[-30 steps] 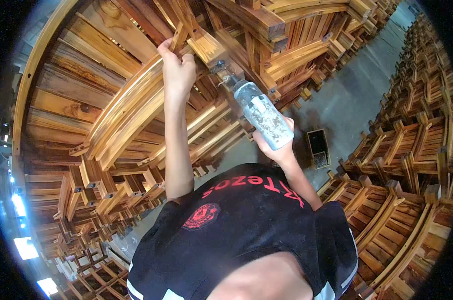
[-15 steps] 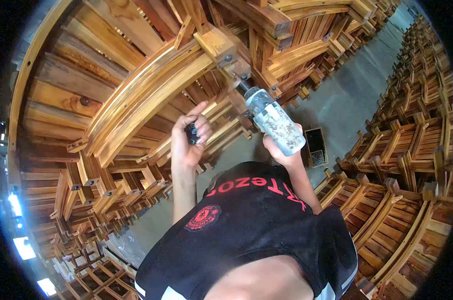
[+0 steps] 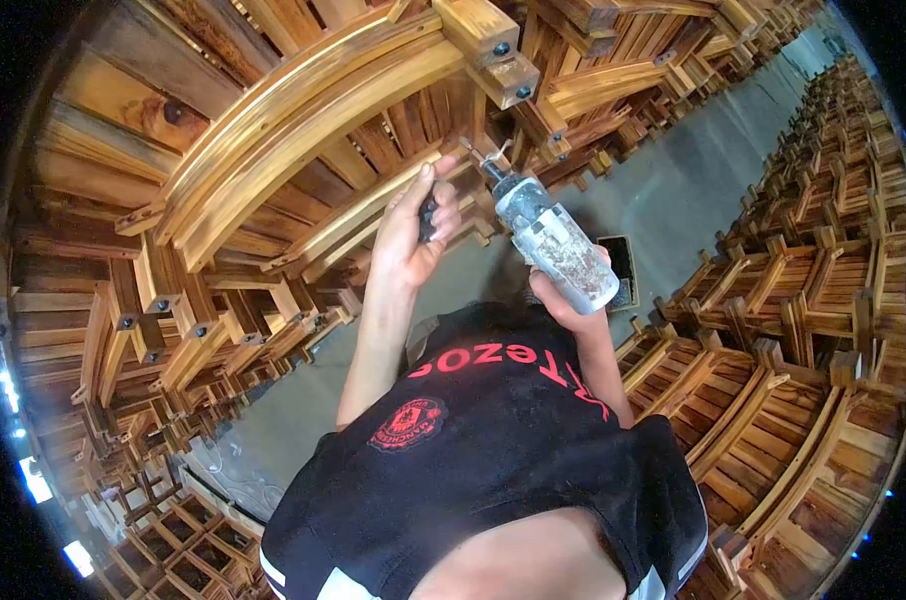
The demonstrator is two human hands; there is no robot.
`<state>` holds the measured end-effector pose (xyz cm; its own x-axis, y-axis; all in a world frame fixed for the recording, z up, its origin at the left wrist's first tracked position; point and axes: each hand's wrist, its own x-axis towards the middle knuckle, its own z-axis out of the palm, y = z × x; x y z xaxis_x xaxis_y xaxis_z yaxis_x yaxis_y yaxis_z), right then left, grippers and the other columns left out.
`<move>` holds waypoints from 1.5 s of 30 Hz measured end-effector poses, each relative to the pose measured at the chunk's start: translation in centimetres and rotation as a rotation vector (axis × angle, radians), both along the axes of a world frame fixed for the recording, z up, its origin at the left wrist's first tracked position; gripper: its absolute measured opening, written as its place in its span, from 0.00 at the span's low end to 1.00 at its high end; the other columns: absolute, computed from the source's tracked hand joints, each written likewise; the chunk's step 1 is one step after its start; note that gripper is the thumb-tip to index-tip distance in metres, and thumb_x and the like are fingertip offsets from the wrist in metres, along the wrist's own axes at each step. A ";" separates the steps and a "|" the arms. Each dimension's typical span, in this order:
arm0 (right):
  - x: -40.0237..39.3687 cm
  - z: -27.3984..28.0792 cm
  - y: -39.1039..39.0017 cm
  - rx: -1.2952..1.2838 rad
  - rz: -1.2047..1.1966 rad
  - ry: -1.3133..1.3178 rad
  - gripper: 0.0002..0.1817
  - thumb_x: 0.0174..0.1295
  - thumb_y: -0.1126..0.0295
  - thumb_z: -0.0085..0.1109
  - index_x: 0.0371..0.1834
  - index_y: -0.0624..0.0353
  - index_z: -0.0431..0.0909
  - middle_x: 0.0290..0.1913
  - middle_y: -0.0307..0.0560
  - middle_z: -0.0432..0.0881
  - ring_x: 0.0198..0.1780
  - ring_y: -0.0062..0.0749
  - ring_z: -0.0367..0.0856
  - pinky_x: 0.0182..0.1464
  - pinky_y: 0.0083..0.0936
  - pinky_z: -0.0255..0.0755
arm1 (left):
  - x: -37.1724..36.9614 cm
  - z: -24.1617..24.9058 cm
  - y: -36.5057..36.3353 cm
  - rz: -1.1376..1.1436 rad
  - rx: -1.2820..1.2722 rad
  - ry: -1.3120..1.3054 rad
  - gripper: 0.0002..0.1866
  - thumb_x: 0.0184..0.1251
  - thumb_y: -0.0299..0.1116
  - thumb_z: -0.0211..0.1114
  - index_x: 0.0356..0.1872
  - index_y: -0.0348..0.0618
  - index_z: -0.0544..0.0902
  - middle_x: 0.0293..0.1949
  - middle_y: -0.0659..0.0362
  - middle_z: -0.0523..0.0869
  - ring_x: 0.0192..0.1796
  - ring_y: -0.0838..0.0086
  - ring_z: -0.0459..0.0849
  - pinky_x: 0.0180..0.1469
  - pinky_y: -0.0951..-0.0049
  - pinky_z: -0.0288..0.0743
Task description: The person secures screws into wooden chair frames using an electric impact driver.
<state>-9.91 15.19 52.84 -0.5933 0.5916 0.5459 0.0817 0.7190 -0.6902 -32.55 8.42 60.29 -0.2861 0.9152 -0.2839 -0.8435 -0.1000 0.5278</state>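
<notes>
My right hand (image 3: 565, 297) is wrapped round a worn, pale-speckled power driver (image 3: 558, 245), much of its grip hidden beneath the body. The driver's dark nose points up at the wooden frame, apart from the bolted block ends. Around its tip is something thin and shiny, too blurred to name. To the left, my left hand (image 3: 413, 220) is curled round small black pieces of hardware (image 3: 428, 215), which look like bolts or caps, partly covered by the fingers. Its fingertips are close to the driver's tip. Above both hands, a wooden block (image 3: 503, 80) carries a dark bolt head.
A large slatted wooden piece with a curved rail (image 3: 303, 120) fills the upper left. Rows of similar wooden furniture (image 3: 773, 390) stand at the right, with more at lower left. A dark box (image 3: 623, 270) lies on the grey floor (image 3: 693, 210) beyond my right hand.
My left hand has risen and moved right, closer to the driver's tip. The driver has come away from the bolted block. The wooden frame sits higher in view.
</notes>
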 end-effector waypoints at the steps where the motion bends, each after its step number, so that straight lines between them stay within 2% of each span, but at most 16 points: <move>1: 0.3 0.1 -0.6 0.020 -0.018 -0.018 0.29 0.37 0.68 0.71 0.48 0.61 0.77 0.48 0.49 0.78 0.50 0.43 0.74 0.56 0.34 0.63 | -0.1 0.0 0.0 0.012 -0.003 -0.012 0.19 0.70 0.37 0.56 0.55 0.35 0.69 0.24 0.64 0.68 0.23 0.83 0.64 0.19 0.85 0.55; 5: 0.2 2.3 -2.5 -0.139 0.080 0.049 0.27 0.36 0.68 0.70 0.45 0.61 0.78 0.44 0.52 0.81 0.46 0.45 0.79 0.53 0.33 0.66 | -0.5 0.4 -0.3 0.024 -0.023 -0.033 0.19 0.69 0.34 0.57 0.57 0.35 0.69 0.26 0.63 0.69 0.23 0.84 0.64 0.20 0.86 0.56; 9: 0.5 3.1 -3.4 -0.080 0.038 -0.033 0.26 0.35 0.68 0.69 0.43 0.63 0.78 0.42 0.53 0.82 0.42 0.45 0.81 0.49 0.30 0.70 | -0.5 0.6 -0.1 -0.002 -0.035 0.007 0.21 0.68 0.30 0.56 0.59 0.33 0.67 0.28 0.62 0.73 0.24 0.84 0.65 0.20 0.86 0.57; 14: 0.2 3.5 -2.4 -0.163 0.079 0.020 0.27 0.34 0.68 0.68 0.43 0.66 0.78 0.40 0.54 0.82 0.40 0.45 0.82 0.48 0.29 0.71 | -0.7 0.9 0.3 -0.064 -0.034 -0.026 0.20 0.68 0.28 0.56 0.57 0.27 0.68 0.29 0.61 0.75 0.22 0.85 0.64 0.19 0.87 0.57; 16: 0.3 3.8 -1.8 -0.118 0.065 0.029 0.27 0.34 0.68 0.68 0.43 0.67 0.77 0.39 0.55 0.83 0.38 0.44 0.83 0.47 0.28 0.72 | -0.3 1.5 0.8 -0.100 -0.022 -0.089 0.14 0.70 0.32 0.55 0.48 0.30 0.71 0.26 0.63 0.71 0.21 0.86 0.63 0.18 0.87 0.56; 18: 0.5 4.2 -1.0 0.005 0.027 0.042 0.27 0.34 0.69 0.68 0.43 0.68 0.77 0.38 0.55 0.83 0.37 0.43 0.83 0.46 0.27 0.73 | -0.3 1.6 1.3 -0.133 0.009 -0.164 0.11 0.71 0.34 0.55 0.42 0.34 0.72 0.24 0.64 0.70 0.20 0.86 0.63 0.17 0.87 0.56; 19: 0.5 4.8 -0.5 0.116 0.035 0.065 0.27 0.35 0.69 0.67 0.43 0.69 0.77 0.38 0.56 0.83 0.37 0.42 0.84 0.46 0.26 0.74 | -0.2 1.8 1.8 -0.136 -0.025 -0.133 0.11 0.71 0.38 0.55 0.37 0.39 0.71 0.21 0.67 0.67 0.18 0.86 0.61 0.16 0.87 0.55; 23: 0.3 5.7 0.7 -0.128 0.107 0.162 0.11 0.37 0.76 0.62 0.29 0.59 0.80 0.30 0.45 0.83 0.31 0.42 0.81 0.36 0.32 0.71 | 0.0 2.2 3.4 -0.157 -0.046 -0.061 0.13 0.69 0.42 0.57 0.35 0.43 0.74 0.16 0.71 0.65 0.14 0.86 0.60 0.12 0.86 0.53; 26: 0.3 5.9 1.6 -0.030 0.090 0.157 0.12 0.38 0.74 0.63 0.31 0.60 0.80 0.31 0.46 0.82 0.30 0.43 0.80 0.35 0.32 0.71 | 0.1 2.4 4.4 -0.186 -0.038 -0.014 0.15 0.67 0.43 0.60 0.36 0.40 0.74 0.16 0.69 0.65 0.15 0.83 0.61 0.14 0.86 0.52; 29: 1.2 5.4 2.6 -0.031 0.092 0.056 0.28 0.34 0.69 0.67 0.43 0.71 0.77 0.37 0.57 0.82 0.36 0.44 0.84 0.44 0.26 0.74 | 0.2 2.9 5.3 -0.191 -0.082 0.081 0.14 0.67 0.43 0.60 0.33 0.41 0.76 0.15 0.69 0.64 0.14 0.84 0.61 0.14 0.85 0.51; 31: 1.2 5.4 3.1 -0.120 0.107 0.071 0.28 0.34 0.69 0.67 0.43 0.71 0.77 0.38 0.58 0.82 0.36 0.45 0.84 0.44 0.26 0.74 | 0.6 3.4 5.8 -0.170 -0.112 0.184 0.14 0.67 0.43 0.60 0.32 0.41 0.77 0.15 0.69 0.65 0.15 0.84 0.62 0.15 0.85 0.51; 32: 1.2 5.4 3.3 -0.165 0.116 0.079 0.28 0.34 0.69 0.67 0.43 0.71 0.77 0.38 0.58 0.82 0.36 0.45 0.84 0.44 0.26 0.74 | 0.9 3.4 6.1 -0.156 -0.108 0.218 0.14 0.68 0.44 0.59 0.32 0.42 0.77 0.15 0.70 0.64 0.14 0.84 0.61 0.14 0.85 0.51; 35: 0.5 5.8 3.3 -0.001 0.001 0.152 0.15 0.38 0.72 0.62 0.34 0.58 0.81 0.32 0.46 0.83 0.30 0.42 0.81 0.34 0.30 0.72 | 1.5 3.6 6.9 -0.112 -0.090 0.303 0.14 0.69 0.43 0.57 0.34 0.43 0.77 0.14 0.71 0.64 0.13 0.85 0.60 0.14 0.86 0.52; 42: -0.2 3.1 3.4 -0.055 -0.031 0.221 0.07 0.39 0.75 0.59 0.25 0.57 0.79 0.22 0.41 0.80 0.23 0.37 0.78 0.28 0.29 0.71 | 2.8 5.0 6.8 -0.128 0.000 0.220 0.13 0.72 0.40 0.52 0.43 0.41 0.77 0.16 0.70 0.63 0.14 0.85 0.60 0.13 0.85 0.53; 45: -0.7 4.2 3.5 -0.080 -0.005 0.289 0.05 0.40 0.76 0.58 0.22 0.56 0.79 0.19 0.40 0.79 0.20 0.34 0.77 0.25 0.27 0.70 | 3.0 5.9 6.2 -0.171 0.063 0.150 0.14 0.74 0.39 0.50 0.46 0.40 0.76 0.17 0.70 0.63 0.15 0.84 0.60 0.13 0.85 0.54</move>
<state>-10.56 18.73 57.00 -0.4175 0.6416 0.6434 -0.1228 0.6617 -0.7396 -29.58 14.63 66.14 -0.1604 0.9685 -0.1905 -0.7635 0.0006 0.6458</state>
